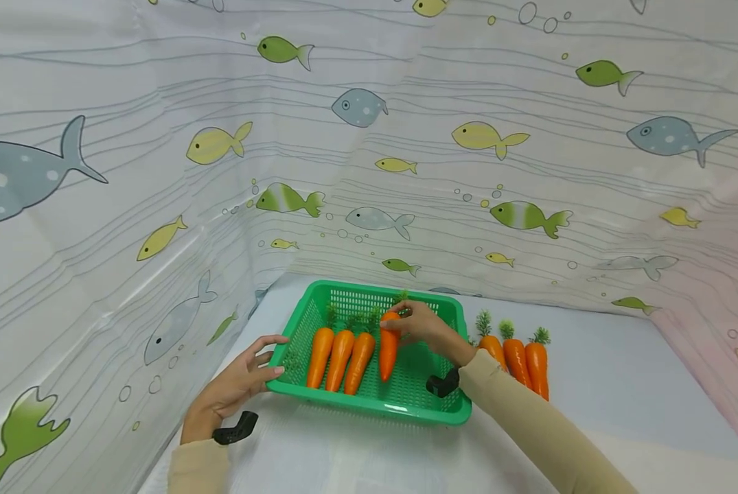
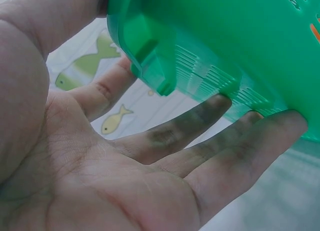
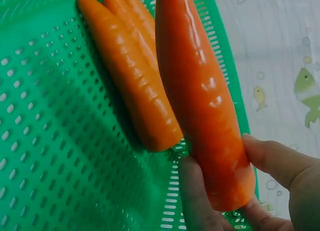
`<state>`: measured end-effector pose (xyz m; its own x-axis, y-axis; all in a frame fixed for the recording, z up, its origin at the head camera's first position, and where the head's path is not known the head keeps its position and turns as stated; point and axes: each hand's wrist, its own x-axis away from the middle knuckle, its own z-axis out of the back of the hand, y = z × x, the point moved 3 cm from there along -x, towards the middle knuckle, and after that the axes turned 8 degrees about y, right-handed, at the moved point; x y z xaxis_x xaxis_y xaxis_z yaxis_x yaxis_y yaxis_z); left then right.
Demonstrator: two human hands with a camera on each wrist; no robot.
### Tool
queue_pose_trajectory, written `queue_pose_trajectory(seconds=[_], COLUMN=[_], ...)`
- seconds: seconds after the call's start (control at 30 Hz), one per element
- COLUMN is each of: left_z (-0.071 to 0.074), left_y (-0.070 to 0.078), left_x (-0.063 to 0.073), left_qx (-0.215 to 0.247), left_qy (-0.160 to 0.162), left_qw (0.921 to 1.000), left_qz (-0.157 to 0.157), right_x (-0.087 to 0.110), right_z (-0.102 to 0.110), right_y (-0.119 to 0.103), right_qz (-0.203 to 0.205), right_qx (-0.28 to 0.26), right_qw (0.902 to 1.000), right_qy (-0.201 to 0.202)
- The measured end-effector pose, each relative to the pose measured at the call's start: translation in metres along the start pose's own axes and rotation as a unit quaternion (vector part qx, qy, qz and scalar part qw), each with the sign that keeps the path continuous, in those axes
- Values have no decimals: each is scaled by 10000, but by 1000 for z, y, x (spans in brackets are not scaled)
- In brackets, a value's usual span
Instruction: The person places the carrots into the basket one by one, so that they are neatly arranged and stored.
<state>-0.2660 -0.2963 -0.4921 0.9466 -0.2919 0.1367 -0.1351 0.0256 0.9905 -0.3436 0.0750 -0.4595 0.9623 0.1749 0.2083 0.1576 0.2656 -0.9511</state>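
A green plastic basket (image 1: 399, 408) with slotted walls stands on the table, holding three orange carrots (image 1: 340, 360) side by side, leafy tops toward the back. My left hand (image 1: 245, 377) holds the basket's left end, thumb at the rim; in the left wrist view, its other fingers (image 2: 175, 133) reach along the outer wall. Inside the basket outline, right of that row, my right hand (image 1: 421, 326) pinches another carrot (image 1: 388, 353) near its thick leafy end, tip pointing toward me. The right wrist view shows thumb and fingers on opposite sides of this carrot (image 3: 202, 91).
Several more carrots (image 1: 517, 360) lie on the table right of the basket, partly behind the right sleeve (image 1: 529, 425). A fish-patterned sheet (image 1: 369, 171) rises behind and along the left of the white table (image 1: 616, 384). Each wrist wears a black camera mount (image 1: 235, 429).
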Motion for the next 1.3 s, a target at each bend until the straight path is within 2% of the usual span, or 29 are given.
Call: queue_pose_trajectory(seconds=[0.43,0.87,1.13,1.3], left_z=[2,1,0,2], left_y=[3,2,2,2], left_x=[-2,1,3,2], left_qx=[7,-33,-24,-11], left_qy=[-34,-36,6,-25], left_qw=[10000,10000,10000,10000], left_qz=[18,62,49,1], right_x=[-6,-2,7,11], right_z=[-13,-18,-16,-7], right_y=[7,13,1,-7], right_qz=[-113,-81,145,187], right_qx=[476,1448,1445,1265], right_qw=[9983,9875,9866,9901], right_qy=[-302,-618,-743,-582])
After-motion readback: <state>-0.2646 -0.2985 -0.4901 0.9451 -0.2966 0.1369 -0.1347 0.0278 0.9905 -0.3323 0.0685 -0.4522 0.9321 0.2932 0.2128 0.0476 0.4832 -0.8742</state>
